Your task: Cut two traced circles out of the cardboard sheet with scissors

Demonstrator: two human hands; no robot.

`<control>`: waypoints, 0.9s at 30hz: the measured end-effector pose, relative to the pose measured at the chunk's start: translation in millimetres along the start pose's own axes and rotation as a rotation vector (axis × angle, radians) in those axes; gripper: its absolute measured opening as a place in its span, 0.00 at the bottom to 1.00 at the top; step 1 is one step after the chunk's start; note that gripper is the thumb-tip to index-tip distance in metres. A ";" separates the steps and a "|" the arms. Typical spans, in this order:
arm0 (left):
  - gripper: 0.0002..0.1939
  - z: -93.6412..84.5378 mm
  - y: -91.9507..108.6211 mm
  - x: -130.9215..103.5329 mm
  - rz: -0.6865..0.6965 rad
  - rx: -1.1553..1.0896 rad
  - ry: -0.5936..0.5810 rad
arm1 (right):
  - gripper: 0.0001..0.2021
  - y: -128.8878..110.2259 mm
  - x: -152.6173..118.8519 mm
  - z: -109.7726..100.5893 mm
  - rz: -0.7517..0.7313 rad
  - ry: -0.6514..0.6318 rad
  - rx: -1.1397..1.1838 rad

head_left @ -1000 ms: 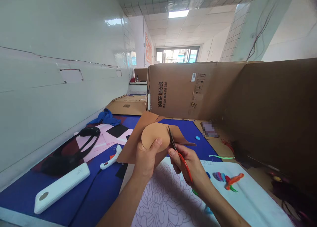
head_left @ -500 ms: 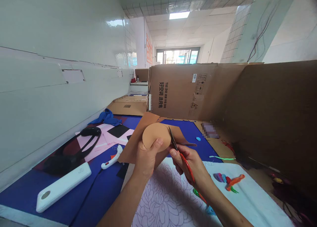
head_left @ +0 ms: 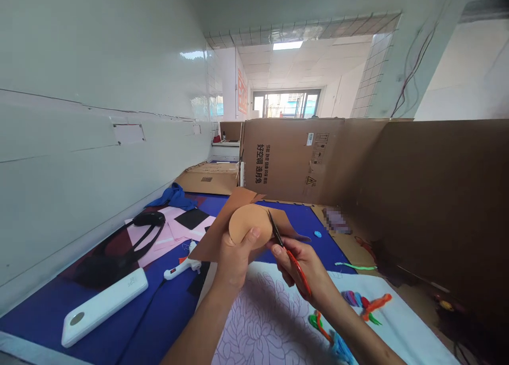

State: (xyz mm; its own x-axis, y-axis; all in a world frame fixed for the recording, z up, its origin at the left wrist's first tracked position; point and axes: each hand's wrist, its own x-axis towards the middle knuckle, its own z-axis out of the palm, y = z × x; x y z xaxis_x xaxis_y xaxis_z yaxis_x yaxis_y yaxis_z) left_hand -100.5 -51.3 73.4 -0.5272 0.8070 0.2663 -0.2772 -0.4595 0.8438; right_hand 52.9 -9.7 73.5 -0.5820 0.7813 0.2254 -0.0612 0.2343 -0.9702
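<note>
I have the left hand (head_left: 234, 256) closed in a pinch, thumb flat on the lower part of the tan disc (head_left: 247, 220), its other fingers mostly hidden; the disc lies against the folded brown sheet (head_left: 217, 228), and both are held up over the near end of the white drawing sheet's far edge. My right hand (head_left: 305, 265) is curled shut around the red handles of the scissors (head_left: 295, 263), whose dark blades point up and away along the disc's right edge; I can't tell how far they are parted. Under my 2 forearms is the white drawing sheet (head_left: 258, 322), printed with petal outlines, with an orange strand (head_left: 377, 304) and a light blue bundle (head_left: 341, 349) on its right side. Over to the left, on the blue mat (head_left: 169, 314), I see the white glue gun (head_left: 178, 269), the long white case (head_left: 106, 307), pink sheets (head_left: 172, 228) with 1 black square (head_left: 191, 219), and a blue cloth (head_left: 175, 196). Beyond stands the cardboard wall (head_left: 292, 161).
</note>
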 end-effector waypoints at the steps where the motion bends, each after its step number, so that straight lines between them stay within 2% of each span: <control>1: 0.25 0.2 -0.1 1.5 0.001 0.013 0.002 | 0.25 -1.2 1.6 -1.2 -0.003 -0.001 -0.005; 13: 0.26 -0.8 -0.1 17.6 0.034 0.088 -0.003 | 0.26 4.6 15.2 -5.7 -0.032 -0.030 0.049; 20: 0.27 -4.2 -8.3 20.1 0.014 0.055 -0.044 | 0.23 14.1 13.7 -6.1 0.010 -0.022 0.105; 27: 0.25 -9.3 -9.3 20.9 -0.001 0.120 -0.044 | 0.23 11.9 11.1 -6.8 -0.005 -0.008 0.072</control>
State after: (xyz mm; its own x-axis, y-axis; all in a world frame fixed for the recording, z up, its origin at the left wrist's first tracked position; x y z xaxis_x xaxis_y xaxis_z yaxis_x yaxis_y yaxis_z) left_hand -116.4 -33.5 66.7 -0.4903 0.8241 0.2835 -0.1783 -0.4133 0.8930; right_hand 51.3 5.7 65.0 -0.5883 0.7754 0.2295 -0.1221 0.1954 -0.9731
